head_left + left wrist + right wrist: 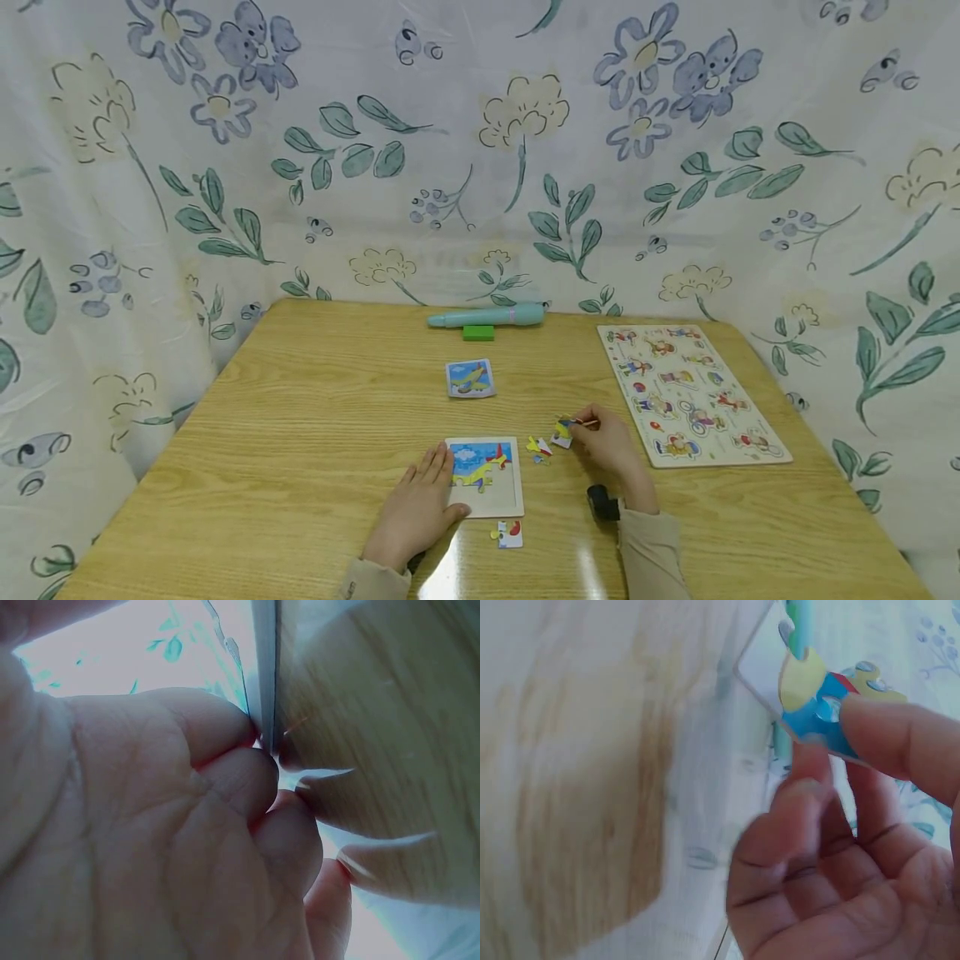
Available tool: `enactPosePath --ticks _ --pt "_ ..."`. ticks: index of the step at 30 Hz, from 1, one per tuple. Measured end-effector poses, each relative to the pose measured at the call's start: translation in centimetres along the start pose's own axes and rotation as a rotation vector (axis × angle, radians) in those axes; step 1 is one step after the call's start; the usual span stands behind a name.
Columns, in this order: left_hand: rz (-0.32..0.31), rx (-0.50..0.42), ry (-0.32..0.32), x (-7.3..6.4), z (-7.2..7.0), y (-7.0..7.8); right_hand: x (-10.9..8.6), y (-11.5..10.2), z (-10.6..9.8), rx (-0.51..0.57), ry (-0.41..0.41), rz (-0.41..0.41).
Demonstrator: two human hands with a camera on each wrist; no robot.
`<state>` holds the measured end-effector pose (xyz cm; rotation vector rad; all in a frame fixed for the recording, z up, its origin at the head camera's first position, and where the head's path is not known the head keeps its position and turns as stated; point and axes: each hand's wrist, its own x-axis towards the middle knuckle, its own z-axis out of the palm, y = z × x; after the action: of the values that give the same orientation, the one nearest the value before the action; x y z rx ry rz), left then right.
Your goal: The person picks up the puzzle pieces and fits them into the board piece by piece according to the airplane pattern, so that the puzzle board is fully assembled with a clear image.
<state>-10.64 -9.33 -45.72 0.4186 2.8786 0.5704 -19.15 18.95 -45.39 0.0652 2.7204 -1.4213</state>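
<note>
A small square jigsaw puzzle tray [491, 504] lies on the table, its upper part filled with pieces showing a yellow plane on blue sky. My left hand [420, 507] rests along the tray's left side with straight fingers, thumb at the lower edge. In the left wrist view, those fingers [240, 787] lie against the tray's edge. To the tray's right, my right hand [611, 446] pinches a white, yellow and blue puzzle piece [799, 697] between thumb and fingers. Loose puzzle pieces [538, 447] lie between that hand and the tray. Another puzzle piece [510, 534] sits just below the tray.
A picture card [470, 378] of the plane lies beyond the tray. Farther back, a teal pen-shaped thing [487, 317] lies by a green block [478, 333]. At right is a large board [637, 433] with cartoon figures. A floral curtain [480, 208] hangs behind the table.
</note>
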Motion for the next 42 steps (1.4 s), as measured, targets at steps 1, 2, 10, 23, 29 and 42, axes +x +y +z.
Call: enactPosePath --ticks 1,2,10,23,29,42 --pt "0.000 0.000 -0.001 0.0 0.0 0.0 0.1 0.1 0.0 -0.002 0.010 0.004" --pt "-0.001 0.002 -0.001 0.0 0.0 0.0 0.1 0.1 0.0 -0.004 0.017 0.007" --pt "-0.009 0.005 -0.010 0.1 -0.1 0.1 0.2 0.4 0.0 -0.138 0.073 -0.056" --pt "-0.010 -0.006 -0.003 0.1 0.0 0.0 0.1 0.5 0.2 -0.277 -0.007 -0.106" --pt "0.002 -0.001 0.004 0.1 0.0 0.1 0.1 0.3 0.0 -0.214 -0.033 -0.081" --pt "-0.014 -0.016 -0.013 0.2 -0.1 0.1 -0.3 -1.9 2.4 0.127 -0.381 -0.126"
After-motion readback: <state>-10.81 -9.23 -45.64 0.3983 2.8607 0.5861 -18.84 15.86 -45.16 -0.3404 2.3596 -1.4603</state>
